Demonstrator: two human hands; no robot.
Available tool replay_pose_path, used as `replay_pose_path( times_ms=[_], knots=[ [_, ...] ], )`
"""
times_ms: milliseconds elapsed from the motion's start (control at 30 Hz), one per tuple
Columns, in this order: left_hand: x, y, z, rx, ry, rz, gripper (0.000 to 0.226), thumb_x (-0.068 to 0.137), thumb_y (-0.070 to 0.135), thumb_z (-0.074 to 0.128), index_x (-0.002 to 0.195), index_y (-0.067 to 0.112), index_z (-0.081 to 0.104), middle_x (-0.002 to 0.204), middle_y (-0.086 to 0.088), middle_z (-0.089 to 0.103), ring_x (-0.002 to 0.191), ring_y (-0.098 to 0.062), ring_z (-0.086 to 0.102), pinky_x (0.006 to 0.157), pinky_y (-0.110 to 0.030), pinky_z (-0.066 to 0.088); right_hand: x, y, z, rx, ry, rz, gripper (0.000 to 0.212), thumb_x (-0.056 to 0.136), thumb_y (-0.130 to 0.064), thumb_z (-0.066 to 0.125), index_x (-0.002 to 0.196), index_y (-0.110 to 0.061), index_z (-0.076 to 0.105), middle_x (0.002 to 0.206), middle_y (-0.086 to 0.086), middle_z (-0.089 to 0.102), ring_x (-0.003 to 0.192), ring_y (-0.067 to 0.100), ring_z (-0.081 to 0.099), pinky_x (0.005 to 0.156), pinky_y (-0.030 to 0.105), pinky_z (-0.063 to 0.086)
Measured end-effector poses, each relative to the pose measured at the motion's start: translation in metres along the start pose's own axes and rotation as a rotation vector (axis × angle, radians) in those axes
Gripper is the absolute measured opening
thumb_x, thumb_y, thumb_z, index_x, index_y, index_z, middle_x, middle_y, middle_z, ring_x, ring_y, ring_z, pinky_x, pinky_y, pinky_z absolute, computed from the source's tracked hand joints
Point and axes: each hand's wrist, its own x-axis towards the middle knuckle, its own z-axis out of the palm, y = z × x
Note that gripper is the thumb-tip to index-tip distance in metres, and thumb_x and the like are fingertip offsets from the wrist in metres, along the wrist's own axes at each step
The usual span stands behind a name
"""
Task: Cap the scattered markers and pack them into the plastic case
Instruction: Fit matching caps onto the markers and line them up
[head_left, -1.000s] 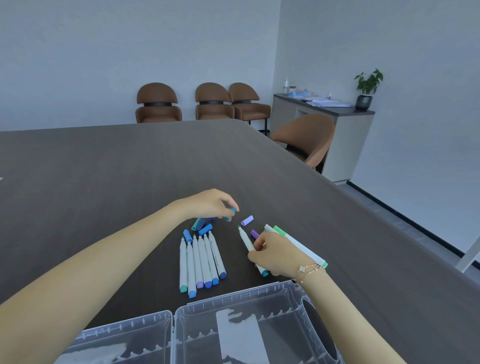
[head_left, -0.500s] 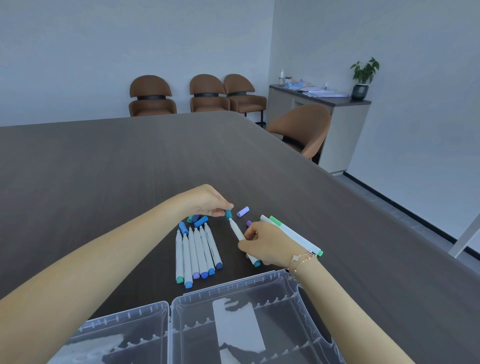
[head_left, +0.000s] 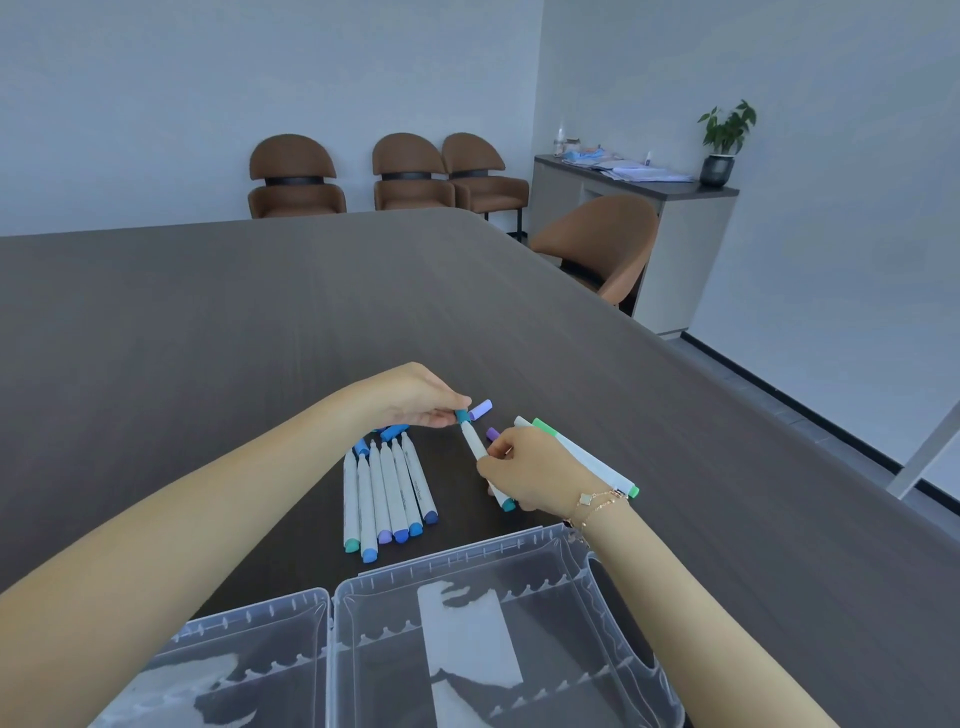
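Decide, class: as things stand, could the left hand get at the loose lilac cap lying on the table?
Probably yes. The lilac cap lies in the open on the table, just beyond the left hand, with nothing over it. But that hand is pinching a teal cap on the marker, so it must finish first.

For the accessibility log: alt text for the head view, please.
The left hand presses a teal cap onto a white marker held by the right hand, over a dark wooden table. Six white markers lie beside them; a clear plastic case sits open nearby.
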Motion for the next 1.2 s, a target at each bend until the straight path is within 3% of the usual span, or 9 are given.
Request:
replay_pose_path(
  times_ms=[100,233,400,533,667,800,900,1067,1200],
  knots=[
    [0.000,-0.002,0.000,-0.016,0.008,0.051,0.026,0.089,0.015,0.062,0.112,0.002,0.064,0.105,-0.010,0.066,0.073,-0.010,0.064,0.059,-0.012,0.052,0.003,0.000,0.001,0.029,0.004,0.015,0.029,0.095,-0.030,0.049,0.104,-0.009,0.066,0.072,-0.002,0.053,0.055,0.012,0.047,0.048,0.011,0.038],
    [0.001,0.000,0.005,0.184,0.061,0.040,0.017,0.090,0.022,0.061,0.098,0.008,0.066,0.084,-0.002,0.062,0.065,-0.009,0.059,0.054,-0.010,0.046,0.004,0.002,0.005,-0.033,0.051,-0.009,0.031,0.095,-0.034,0.051,0.101,-0.008,0.068,0.078,0.002,0.058,0.056,0.010,0.048,0.052,0.011,0.039],
    [0.009,0.000,0.008,0.324,0.120,0.048,0.027,0.089,0.029,0.063,0.102,0.006,0.071,0.089,-0.005,0.070,0.069,-0.011,0.061,0.084,-0.024,0.052,0.004,-0.001,0.009,-0.066,0.118,-0.031,0.030,0.096,-0.030,0.050,0.101,-0.006,0.068,0.083,0.010,0.062,0.058,0.011,0.048,0.062,0.014,0.042],
    [0.006,0.003,0.002,0.279,0.126,0.029,0.022,0.087,0.028,0.065,0.096,0.009,0.071,0.076,0.002,0.068,0.061,-0.007,0.061,0.067,-0.015,0.049,0.003,-0.004,0.009,-0.050,0.154,-0.031,0.029,0.096,-0.026,0.049,0.100,-0.004,0.067,0.075,0.005,0.055,0.055,0.012,0.044,0.057,0.015,0.038],
    [0.008,-0.001,0.009,0.411,0.114,0.024,0.020,0.088,0.030,0.064,0.093,0.011,0.071,0.087,-0.001,0.071,0.068,-0.009,0.060,0.086,-0.024,0.050,0.003,-0.005,0.012,-0.052,0.092,0.032,0.029,0.096,-0.026,0.048,0.102,-0.004,0.065,0.081,0.006,0.056,0.071,0.014,0.052,0.069,0.022,0.045],
    [0.005,0.000,0.002,0.482,0.042,0.094,0.021,0.090,0.031,0.060,0.091,0.013,0.071,0.076,0.004,0.066,0.063,-0.007,0.058,0.073,-0.019,0.048,0.003,-0.004,0.012,-0.076,0.086,0.044,0.026,0.095,-0.028,0.050,0.101,-0.007,0.065,0.077,0.002,0.056,0.071,0.012,0.054,0.070,0.020,0.046],
    [0.002,0.000,-0.026,0.544,0.164,0.236,0.016,0.086,0.021,0.059,0.081,0.014,0.072,0.075,0.004,0.063,0.070,-0.011,0.057,0.070,-0.025,0.050,0.000,-0.003,0.009,-0.153,0.083,0.031,0.019,0.093,-0.028,0.052,0.092,-0.011,0.059,0.068,-0.003,0.050,0.069,0.011,0.053,0.061,0.015,0.042],
    [0.003,-0.032,-0.066,0.698,0.212,0.080,0.026,0.088,0.027,0.060,0.096,0.004,0.072,0.104,-0.005,0.068,0.093,-0.019,0.061,0.085,-0.032,0.050,-0.015,-0.011,0.009,-0.431,0.150,-0.028,0.033,0.095,-0.039,0.050,0.112,-0.011,0.053,0.092,0.003,0.056,0.081,0.014,0.056,0.059,0.015,0.037],
    [-0.002,-0.054,-0.069,0.624,0.183,0.101,0.028,0.090,0.034,0.059,0.103,0.013,0.071,0.114,0.002,0.063,0.102,-0.016,0.058,0.088,-0.030,0.048,-0.019,-0.029,0.019,-0.341,0.108,-0.157,0.032,0.094,-0.039,0.051,0.112,-0.012,0.053,0.096,0.002,0.055,0.083,0.014,0.053,0.060,0.014,0.036]
  ],
)
